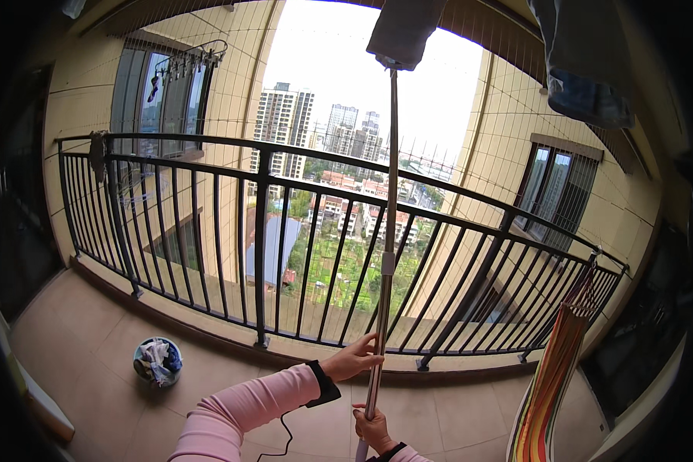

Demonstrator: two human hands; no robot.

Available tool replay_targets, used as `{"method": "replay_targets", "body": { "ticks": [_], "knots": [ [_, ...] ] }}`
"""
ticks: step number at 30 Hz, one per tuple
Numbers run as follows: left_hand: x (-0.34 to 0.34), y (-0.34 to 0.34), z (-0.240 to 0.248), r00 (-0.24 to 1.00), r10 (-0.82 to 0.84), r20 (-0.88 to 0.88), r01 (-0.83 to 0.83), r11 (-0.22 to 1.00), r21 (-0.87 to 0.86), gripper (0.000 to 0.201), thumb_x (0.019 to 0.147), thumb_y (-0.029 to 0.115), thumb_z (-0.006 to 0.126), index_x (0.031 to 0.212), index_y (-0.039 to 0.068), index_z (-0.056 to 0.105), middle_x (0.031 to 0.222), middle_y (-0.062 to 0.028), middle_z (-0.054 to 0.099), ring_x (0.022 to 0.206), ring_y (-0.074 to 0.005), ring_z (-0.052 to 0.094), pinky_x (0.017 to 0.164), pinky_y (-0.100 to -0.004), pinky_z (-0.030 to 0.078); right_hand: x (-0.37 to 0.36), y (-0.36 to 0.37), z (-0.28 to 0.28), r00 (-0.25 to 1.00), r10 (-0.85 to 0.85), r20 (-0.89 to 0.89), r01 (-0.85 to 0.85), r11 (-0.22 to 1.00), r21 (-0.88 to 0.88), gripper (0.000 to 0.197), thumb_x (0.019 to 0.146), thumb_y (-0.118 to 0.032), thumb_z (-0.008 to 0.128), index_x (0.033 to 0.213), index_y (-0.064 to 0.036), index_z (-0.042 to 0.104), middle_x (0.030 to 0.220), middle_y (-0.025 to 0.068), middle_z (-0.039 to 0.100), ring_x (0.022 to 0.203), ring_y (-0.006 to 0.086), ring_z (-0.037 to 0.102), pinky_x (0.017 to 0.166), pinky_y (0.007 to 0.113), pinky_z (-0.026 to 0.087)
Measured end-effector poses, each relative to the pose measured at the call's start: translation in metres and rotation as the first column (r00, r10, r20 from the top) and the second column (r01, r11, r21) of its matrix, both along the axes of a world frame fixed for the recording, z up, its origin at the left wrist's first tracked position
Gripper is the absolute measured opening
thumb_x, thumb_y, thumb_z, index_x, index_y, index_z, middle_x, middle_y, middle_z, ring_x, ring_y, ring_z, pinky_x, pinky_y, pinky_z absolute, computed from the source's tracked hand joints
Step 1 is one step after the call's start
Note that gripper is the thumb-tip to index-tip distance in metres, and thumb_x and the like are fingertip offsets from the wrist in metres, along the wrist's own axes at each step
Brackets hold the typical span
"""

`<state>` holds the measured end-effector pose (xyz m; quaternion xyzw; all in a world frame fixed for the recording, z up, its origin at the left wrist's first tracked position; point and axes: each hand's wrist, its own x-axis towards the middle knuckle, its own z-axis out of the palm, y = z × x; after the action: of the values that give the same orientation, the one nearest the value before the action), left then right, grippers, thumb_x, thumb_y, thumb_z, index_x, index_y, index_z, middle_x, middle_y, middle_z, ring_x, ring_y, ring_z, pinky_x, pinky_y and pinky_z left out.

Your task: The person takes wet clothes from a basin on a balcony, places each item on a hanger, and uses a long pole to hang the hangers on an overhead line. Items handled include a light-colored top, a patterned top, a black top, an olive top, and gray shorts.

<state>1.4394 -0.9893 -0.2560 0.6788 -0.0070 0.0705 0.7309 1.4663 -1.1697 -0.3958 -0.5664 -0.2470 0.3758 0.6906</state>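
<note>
A long metal clothes pole [387,264] rises steeply in front of me, its upper end reaching a dark garment [406,35] overhead. Low on its shaft, my right hand [375,433] is closed around it. My left hand [353,359] comes in from the left a little higher up, its bent fingers against the shaft. Both wrists wear black bands, and pink sleeves cover the forearms. How the pole's tip meets the garment is hidden by the cloth.
A black balcony railing [263,179] crosses ahead, with thin wires beyond it. At the left, a bucket [157,381] of cloth stands on the tiled floor. A striped hammock [550,385] hangs at the right. Jeans [589,96] hang overhead, and a clip hanger [196,61] at upper left.
</note>
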Motion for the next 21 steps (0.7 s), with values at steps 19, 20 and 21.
{"method": "replay_targets", "body": {
  "ticks": [19,20,21],
  "knots": [
    [-0.313,0.246,0.004,0.700,0.709,0.086,-0.701,0.705,-0.109,0.037,0.093,0.015,0.056,0.126,0.004,0.045,0.115,-0.0095,0.051,0.090,-0.0147,0.061,0.074,-0.0254,0.050,0.026,0.445,0.155,0.951,-0.096,0.295,-0.020,0.930,0.368,0.030,0.094,-0.039,0.051,0.102,-0.0097,0.049,0.050,-0.0040,0.035,0.034,0.0069,0.034,0.031,0.024,0.027],
    [-0.326,0.251,0.002,0.678,0.729,0.096,-0.720,0.684,-0.115,0.036,0.093,0.015,0.056,0.126,0.004,0.045,0.114,-0.0093,0.052,0.090,-0.0150,0.061,0.074,-0.0257,0.050,0.030,0.459,0.156,0.961,-0.078,0.264,-0.018,0.938,0.345,0.030,0.093,-0.040,0.053,0.098,-0.0108,0.049,0.051,-0.0043,0.036,0.035,0.0065,0.034,0.031,0.024,0.027],
    [-0.335,0.257,-0.001,0.648,0.759,0.065,-0.750,0.651,-0.119,0.036,0.093,0.015,0.055,0.126,0.004,0.046,0.113,-0.0090,0.052,0.090,-0.0153,0.061,0.074,-0.0260,0.050,0.033,0.475,0.156,0.961,-0.113,0.253,0.019,0.938,0.347,0.029,0.093,-0.040,0.054,0.096,-0.0120,0.048,0.051,-0.0044,0.036,0.036,0.0063,0.035,0.032,0.024,0.028]
  ]
}}
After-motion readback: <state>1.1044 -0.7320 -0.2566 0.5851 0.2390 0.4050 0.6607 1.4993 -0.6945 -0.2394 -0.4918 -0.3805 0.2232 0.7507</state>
